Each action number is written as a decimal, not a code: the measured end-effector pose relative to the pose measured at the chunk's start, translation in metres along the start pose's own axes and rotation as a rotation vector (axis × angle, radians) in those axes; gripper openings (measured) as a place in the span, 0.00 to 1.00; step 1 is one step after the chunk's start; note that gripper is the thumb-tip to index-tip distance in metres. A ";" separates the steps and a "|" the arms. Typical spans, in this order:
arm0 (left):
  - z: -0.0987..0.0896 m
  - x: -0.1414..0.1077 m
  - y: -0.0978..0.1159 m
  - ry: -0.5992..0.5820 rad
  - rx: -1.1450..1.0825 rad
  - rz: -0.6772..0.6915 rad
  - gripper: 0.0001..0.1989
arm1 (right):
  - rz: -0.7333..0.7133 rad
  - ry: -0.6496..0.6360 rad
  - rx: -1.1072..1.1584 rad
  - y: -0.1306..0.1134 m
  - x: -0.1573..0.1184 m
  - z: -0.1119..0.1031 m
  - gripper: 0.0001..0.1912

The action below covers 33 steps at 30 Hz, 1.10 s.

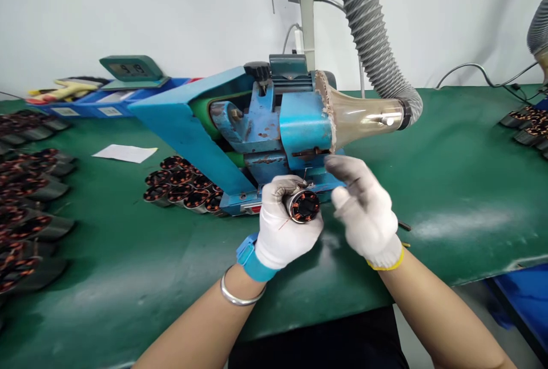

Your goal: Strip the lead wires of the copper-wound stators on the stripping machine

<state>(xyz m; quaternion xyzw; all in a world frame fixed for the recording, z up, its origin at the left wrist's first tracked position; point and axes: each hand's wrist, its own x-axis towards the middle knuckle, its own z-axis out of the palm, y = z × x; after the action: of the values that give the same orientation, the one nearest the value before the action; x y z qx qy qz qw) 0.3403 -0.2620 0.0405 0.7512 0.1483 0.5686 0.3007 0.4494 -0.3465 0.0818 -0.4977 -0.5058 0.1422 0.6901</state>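
Observation:
My left hand (287,226), in a white glove, is wrapped round a small motor stator (304,206). The stator's round end faces me, showing a black core ringed with copper windings. A thin copper wire end sticks out at its lower left, and another thin wire rises above it. To the right, my right hand (366,209), also gloved and a little blurred, is raised with curved fingers apart and nothing visible in them. Both hands are just in front of a blue belt machine (306,124), whose clear funnel (362,118) points right.
More stators (184,183) stand behind the machine's left side, and blurred rows of stators (34,226) fill the far left. A paper slip (125,153), a blue bin (107,108) and a green digital display (132,68) are at the left rear. A grey hose (370,27) joins the funnel.

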 end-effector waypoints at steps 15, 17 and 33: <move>-0.009 0.011 0.000 0.036 0.039 -0.142 0.25 | 0.306 0.103 -0.192 -0.006 0.022 -0.047 0.15; -0.009 0.011 -0.001 0.018 0.002 -0.217 0.28 | 0.397 0.063 -0.207 -0.003 0.022 -0.044 0.14; -0.005 0.032 0.014 0.035 -0.187 -0.628 0.23 | 0.381 -0.118 0.098 0.019 0.014 0.018 0.22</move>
<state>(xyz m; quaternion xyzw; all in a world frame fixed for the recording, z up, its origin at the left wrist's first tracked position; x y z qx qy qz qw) 0.3441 -0.2533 0.0744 0.6280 0.3248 0.4722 0.5265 0.4470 -0.3178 0.0737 -0.5408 -0.4345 0.3235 0.6435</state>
